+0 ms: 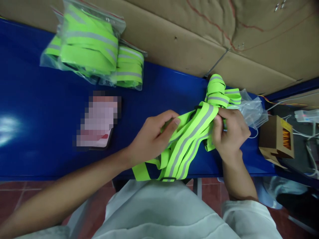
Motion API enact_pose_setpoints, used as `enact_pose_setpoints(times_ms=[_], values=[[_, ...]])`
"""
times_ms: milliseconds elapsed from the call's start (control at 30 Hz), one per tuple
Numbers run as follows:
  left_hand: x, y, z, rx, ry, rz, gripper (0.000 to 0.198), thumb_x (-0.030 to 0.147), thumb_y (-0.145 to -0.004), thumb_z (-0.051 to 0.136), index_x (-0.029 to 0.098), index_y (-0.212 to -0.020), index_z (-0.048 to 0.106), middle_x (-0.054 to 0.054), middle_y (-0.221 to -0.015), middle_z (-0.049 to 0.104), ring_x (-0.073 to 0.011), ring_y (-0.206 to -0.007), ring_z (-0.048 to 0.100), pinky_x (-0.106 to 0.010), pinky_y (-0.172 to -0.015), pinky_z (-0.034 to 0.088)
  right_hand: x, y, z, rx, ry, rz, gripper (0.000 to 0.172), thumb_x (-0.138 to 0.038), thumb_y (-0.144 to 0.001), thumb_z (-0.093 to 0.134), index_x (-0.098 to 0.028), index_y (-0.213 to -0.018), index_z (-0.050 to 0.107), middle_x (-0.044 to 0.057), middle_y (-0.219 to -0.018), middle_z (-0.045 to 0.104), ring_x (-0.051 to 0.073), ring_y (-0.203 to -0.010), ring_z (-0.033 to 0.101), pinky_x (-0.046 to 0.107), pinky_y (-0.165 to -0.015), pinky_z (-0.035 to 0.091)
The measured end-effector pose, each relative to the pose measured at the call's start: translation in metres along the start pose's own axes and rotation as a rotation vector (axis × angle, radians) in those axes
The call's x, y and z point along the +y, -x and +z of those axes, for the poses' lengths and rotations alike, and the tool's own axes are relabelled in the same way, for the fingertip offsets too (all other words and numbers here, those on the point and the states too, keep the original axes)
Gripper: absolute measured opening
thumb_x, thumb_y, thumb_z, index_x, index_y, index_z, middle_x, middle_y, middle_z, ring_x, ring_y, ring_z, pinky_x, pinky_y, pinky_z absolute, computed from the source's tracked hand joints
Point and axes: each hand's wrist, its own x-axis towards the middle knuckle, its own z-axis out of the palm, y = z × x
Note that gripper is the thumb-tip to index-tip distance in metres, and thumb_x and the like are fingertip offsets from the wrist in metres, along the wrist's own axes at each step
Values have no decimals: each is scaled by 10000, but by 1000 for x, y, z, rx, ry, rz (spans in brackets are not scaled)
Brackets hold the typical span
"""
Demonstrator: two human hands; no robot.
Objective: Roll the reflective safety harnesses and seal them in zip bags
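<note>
A neon green strap vest with grey reflective stripes [189,139] lies bunched over the near edge of the blue table [37,132]. My left hand [152,136] pinches its straps from the left, fingers closed round them. My right hand [230,131] grips the folded upper end of the same straps, thumb pressed on top. More folded green straps [219,91] sit just behind my right hand, beside a crumpled clear plastic bag [251,109].
Two clear bags packed with green reflective vests [92,46] lie at the table's far left. A blurred flat item [98,121] rests mid-table. Cardboard sheets [199,33] run along the back. A small brown box [276,137] and white cables [304,116] sit right.
</note>
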Motion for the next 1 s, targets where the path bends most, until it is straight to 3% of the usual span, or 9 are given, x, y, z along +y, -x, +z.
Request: enact_pose_setpoints(times_ms=[67,167,300,400,467,600,667,800,1000], values=[[-1,-1,1,-92,128,-30,321,430,-1024,514,188,-821,566,69,-614,368,-72,-527,311,-213,-518,289,1,0,1,-10,12,4,172,-193,-977,625,-244,-1124,699,56,-929,731,232,-838,670,380,-768,497],[-2,-2,2,-114,268,-59,323,489,-956,622,180,-864,608,47,-712,513,-77,-613,436,-197,-567,359,0,0,0,-3,3,-13,180,-175,-961,632,-243,-1116,693,58,-926,733,235,-837,668,380,-781,498],[-1,-3,2,-150,180,-102,367,510,-830,778,184,-980,705,43,-775,592,-89,-673,486,-192,-569,362,1,-1,0,26,-23,-59,165,-162,-957,633,-237,-1098,672,45,-904,732,215,-808,665,359,-763,494],[0,-3,-2,-165,73,-84,409,529,-950,620,157,-786,668,47,-637,504,-79,-578,410,-209,-507,290,4,-4,-1,-9,-25,-114,148,-181,-980,608,-232,-1111,655,50,-931,738,223,-828,667,379,-780,476],[2,-3,-7,-105,-26,3,458,503,-1010,527,160,-734,653,36,-613,526,-89,-570,454,-221,-522,322,8,-6,-4,-56,-13,-130,129,-197,-997,590,-233,-1107,647,55,-945,737,238,-868,668,403,-815,457],[7,-4,-21,142,-330,196,315,376,-1046,491,201,-986,747,-6,-915,755,-142,-852,686,-230,-751,476,17,-10,-11,-168,-12,-113,93,-204,-1008,584,-240,-1067,646,45,-955,732,246,-932,664,418,-865,435],[7,-5,-26,192,-396,184,333,377,-1060,458,217,-1115,744,-5,-934,775,-142,-809,703,-230,-727,482,21,-11,-14,-179,-39,-95,100,-201,-1008,580,-241,-1063,653,43,-953,726,240,-919,656,411,-855,441],[2,-6,-26,195,-499,137,370,315,-1057,456,230,-1352,662,10,-845,772,-142,-718,707,-230,-710,491,27,-9,-12,-81,-27,-45,131,-206,-1007,556,-225,-1059,675,58,-912,687,249,-899,639,413,-833,450],[-14,-8,-14,147,-583,242,371,256,-1031,487,200,-1364,640,-58,-1281,738,-208,-1147,717,-310,-989,543,22,-7,0,-147,-53,-77,113,-194,-998,584,-225,-1089,643,52,-963,718,234,-893,649,390,-816,455]])
